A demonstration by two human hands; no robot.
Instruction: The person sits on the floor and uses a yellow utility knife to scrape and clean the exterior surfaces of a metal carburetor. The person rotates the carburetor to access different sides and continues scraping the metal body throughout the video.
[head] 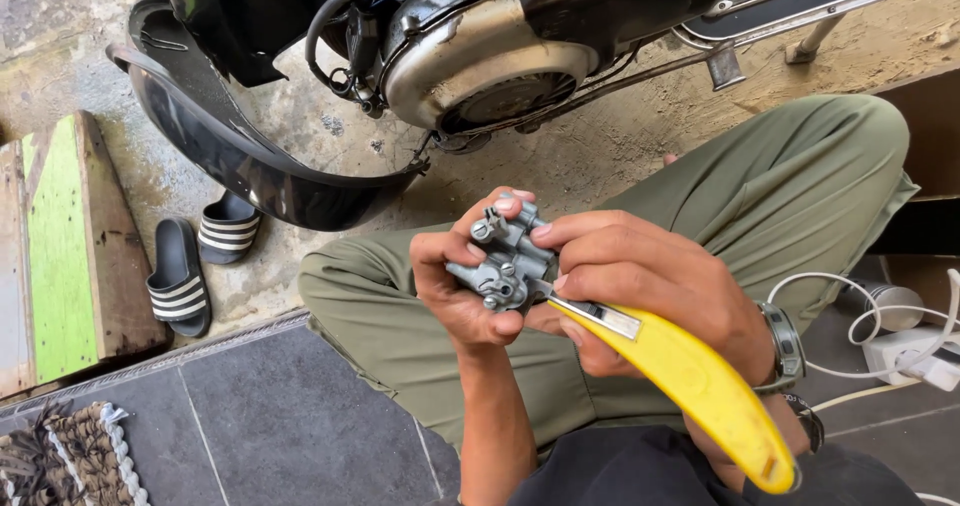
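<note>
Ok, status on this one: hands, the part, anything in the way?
Left hand grips a small grey metal carburettor. Right hand holds a yellow utility knife, blade at the part. Nothing between the hands; scooter engine beyond them.

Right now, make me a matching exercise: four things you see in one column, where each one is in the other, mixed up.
Things:
1. small metal engine part
2. yellow-handled utility knife
3. striped sandals
4. white cable

Places:
A. on the concrete floor beside a green board
B. in the left hand
C. on the tiles by the right knee
D. in the right hand

Pairs: 1-B, 2-D, 3-A, 4-C
</note>
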